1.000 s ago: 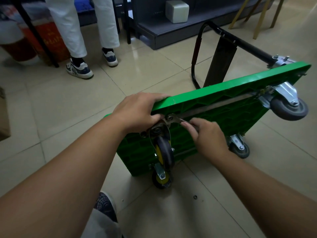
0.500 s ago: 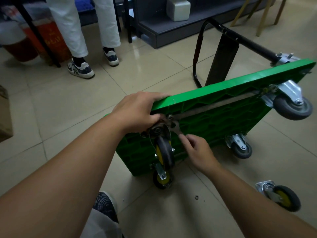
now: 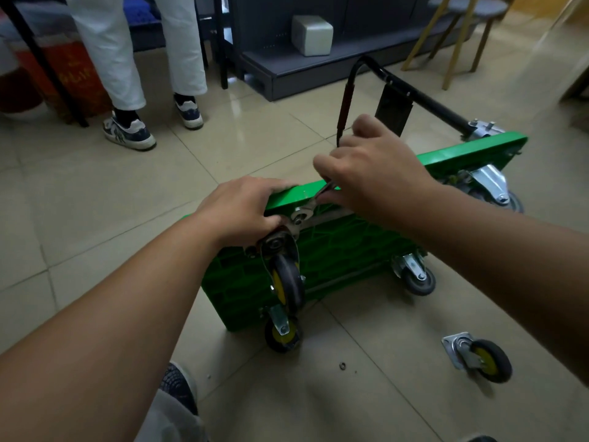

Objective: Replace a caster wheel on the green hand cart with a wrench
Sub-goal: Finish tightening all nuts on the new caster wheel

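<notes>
Green cart (image 3: 334, 250) tipped; left hand (image 3: 242, 208) grips rim; right hand (image 3: 376, 173) apparently pinches wrench (image 3: 314, 204); box (image 3: 73, 78) lettering illegible.

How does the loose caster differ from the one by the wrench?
The loose caster lies on the tiles, apart from the green cart; the mounted caster sits on its underside. The loose caster's plate is bare; the wrench is at the mounted caster's. Both have yellow hubs.
</notes>
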